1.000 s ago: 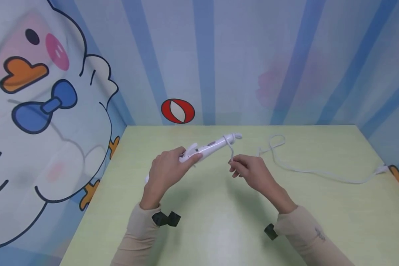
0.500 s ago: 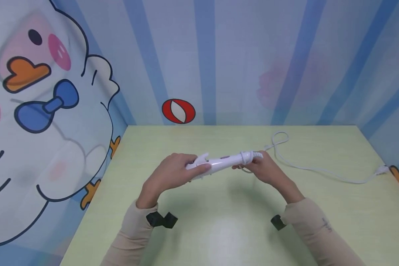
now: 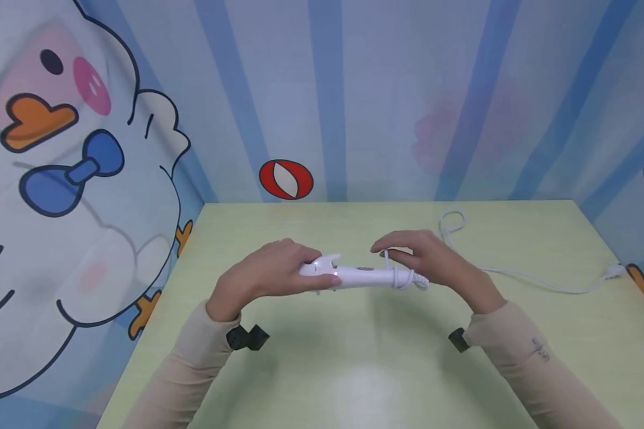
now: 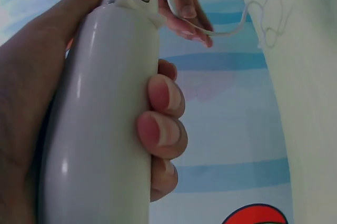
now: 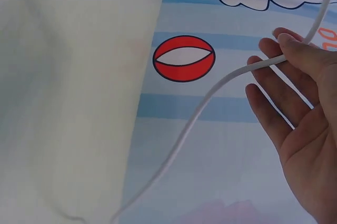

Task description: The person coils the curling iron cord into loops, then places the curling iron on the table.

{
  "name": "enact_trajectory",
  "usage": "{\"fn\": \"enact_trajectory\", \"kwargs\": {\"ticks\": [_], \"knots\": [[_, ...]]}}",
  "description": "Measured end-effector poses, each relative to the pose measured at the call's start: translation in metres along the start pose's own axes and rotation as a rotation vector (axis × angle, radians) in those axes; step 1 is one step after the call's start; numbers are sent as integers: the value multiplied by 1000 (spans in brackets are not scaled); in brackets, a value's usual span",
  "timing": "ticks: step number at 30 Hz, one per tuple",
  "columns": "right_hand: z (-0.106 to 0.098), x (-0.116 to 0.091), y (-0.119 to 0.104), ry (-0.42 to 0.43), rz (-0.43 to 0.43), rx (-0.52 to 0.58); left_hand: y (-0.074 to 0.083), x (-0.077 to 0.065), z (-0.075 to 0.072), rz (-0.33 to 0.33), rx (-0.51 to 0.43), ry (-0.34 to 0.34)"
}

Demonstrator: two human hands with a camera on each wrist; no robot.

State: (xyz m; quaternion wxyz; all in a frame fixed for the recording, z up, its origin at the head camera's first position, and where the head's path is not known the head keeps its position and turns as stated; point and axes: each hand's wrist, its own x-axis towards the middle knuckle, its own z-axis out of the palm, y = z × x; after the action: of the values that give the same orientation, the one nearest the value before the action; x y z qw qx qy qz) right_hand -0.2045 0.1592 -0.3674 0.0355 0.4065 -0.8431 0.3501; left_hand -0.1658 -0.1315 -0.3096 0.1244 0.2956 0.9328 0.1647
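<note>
A white curling iron (image 3: 365, 276) is held level above the table. My left hand (image 3: 271, 268) grips it round its thicker part; in the left wrist view the fingers curl about the smooth white body (image 4: 105, 108). At the iron's right end a turn of its white cord (image 3: 402, 278) loops round the handle, beside the ribbed cord sleeve (image 3: 421, 281). My right hand (image 3: 429, 253) is just above that end and pinches the cord. Thumb and fingertips close on the cord (image 5: 197, 113) in the right wrist view, the other fingers spread loosely.
The free length of cord (image 3: 536, 280) trails over the pale green table (image 3: 354, 369) to a white plug (image 3: 613, 271) near the right edge. A cartoon-printed, striped backdrop (image 3: 375, 101) stands behind and at both sides.
The curling iron has swung from slanting to level and come nearer. My right hand has carried the cord round the handle end, passing behind it and rising above; the left keeps its grip.
</note>
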Motion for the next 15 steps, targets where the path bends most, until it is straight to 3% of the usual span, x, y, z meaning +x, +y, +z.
{"fn": "enact_trajectory", "kwargs": {"ticks": [8, 15], "knots": [[-16, 6, -6, 31, -50, -201, 0, 8, -3, 9, 115, -26], [-19, 9, -12, 82, -133, -396, -2, 18, 1, -70, 257, -10]]}}
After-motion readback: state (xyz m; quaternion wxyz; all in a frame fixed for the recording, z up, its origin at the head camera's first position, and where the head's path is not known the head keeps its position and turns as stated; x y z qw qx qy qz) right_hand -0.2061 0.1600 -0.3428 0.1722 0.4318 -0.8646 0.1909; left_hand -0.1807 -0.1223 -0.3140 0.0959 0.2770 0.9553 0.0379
